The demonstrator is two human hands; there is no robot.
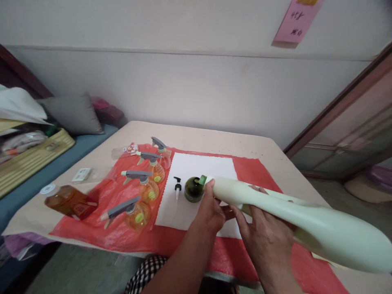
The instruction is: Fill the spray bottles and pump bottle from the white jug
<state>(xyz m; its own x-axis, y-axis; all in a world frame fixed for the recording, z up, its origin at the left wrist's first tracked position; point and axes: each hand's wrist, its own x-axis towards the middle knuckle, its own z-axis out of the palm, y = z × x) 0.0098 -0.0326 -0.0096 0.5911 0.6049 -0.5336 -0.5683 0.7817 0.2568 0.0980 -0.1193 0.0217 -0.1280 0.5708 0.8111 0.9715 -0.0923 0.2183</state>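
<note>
A long pale green watering jug (306, 218) is tilted with its spout over a small dark green round bottle (194, 189) standing on a white sheet (199, 167). My left hand (210, 208) is closed around the spout just behind its tip. My right hand (266, 232) grips the jug's neck from underneath, further back. A small black pump cap (177, 187) lies on the white sheet just left of the green bottle.
Several yellow spray bottles with grey trigger heads (143, 188) lie in a column on the red cloth (101, 228). An amber bottle (69, 201) lies on its side at the left. A cushion (73, 114) and a yellow tray (30, 159) sit on the bench to the left.
</note>
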